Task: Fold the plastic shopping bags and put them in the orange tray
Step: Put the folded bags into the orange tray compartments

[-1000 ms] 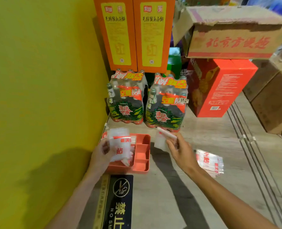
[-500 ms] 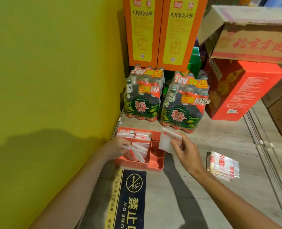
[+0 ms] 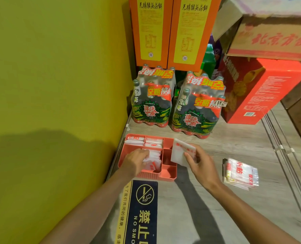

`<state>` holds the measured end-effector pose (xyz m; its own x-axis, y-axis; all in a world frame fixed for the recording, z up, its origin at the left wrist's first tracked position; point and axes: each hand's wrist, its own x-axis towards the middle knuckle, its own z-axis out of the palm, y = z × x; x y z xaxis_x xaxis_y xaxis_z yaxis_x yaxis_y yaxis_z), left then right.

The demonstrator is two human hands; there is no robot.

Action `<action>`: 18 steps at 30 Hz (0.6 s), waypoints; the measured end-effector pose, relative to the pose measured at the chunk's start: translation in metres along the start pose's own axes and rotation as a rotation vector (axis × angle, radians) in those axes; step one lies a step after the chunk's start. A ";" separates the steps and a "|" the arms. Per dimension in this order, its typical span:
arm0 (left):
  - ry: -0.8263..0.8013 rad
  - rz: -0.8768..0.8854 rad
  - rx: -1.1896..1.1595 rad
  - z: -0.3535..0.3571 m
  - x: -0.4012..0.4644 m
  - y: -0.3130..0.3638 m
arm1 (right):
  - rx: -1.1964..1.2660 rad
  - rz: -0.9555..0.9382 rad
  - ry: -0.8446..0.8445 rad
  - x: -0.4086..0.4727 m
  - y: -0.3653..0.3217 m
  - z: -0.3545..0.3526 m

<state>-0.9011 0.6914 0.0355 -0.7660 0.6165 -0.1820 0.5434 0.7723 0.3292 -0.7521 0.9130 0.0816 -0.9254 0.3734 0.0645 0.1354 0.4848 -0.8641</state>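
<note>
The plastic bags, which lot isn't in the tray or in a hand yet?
The loose stack of bags lying flat on the floor, right of the right hand, apart from the orange tray. The others sit in tray compartments or are held.

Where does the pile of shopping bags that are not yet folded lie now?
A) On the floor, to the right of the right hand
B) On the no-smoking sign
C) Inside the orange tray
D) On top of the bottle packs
A: the pile of unfolded bags lies flat on the wooden floor, apart from the orange tray and to the right of the right hand.
</note>
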 end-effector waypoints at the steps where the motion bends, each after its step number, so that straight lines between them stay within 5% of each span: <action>1: 0.064 0.014 0.002 0.006 -0.001 -0.002 | 0.003 0.004 -0.007 -0.001 0.001 0.002; 4: 0.277 0.048 0.065 0.021 -0.001 -0.012 | 0.002 0.023 -0.027 -0.002 0.004 0.012; 9: 0.302 -0.048 0.156 0.020 -0.004 -0.021 | 0.014 0.013 -0.063 -0.003 0.001 0.024; 18: 0.279 -0.042 -0.338 0.019 -0.007 -0.028 | -0.090 -0.086 -0.154 0.016 -0.013 0.056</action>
<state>-0.9047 0.6680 0.0099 -0.8738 0.4847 0.0402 0.4021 0.6735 0.6202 -0.7889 0.8684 0.0661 -0.9772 0.2056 0.0526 0.0786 0.5808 -0.8102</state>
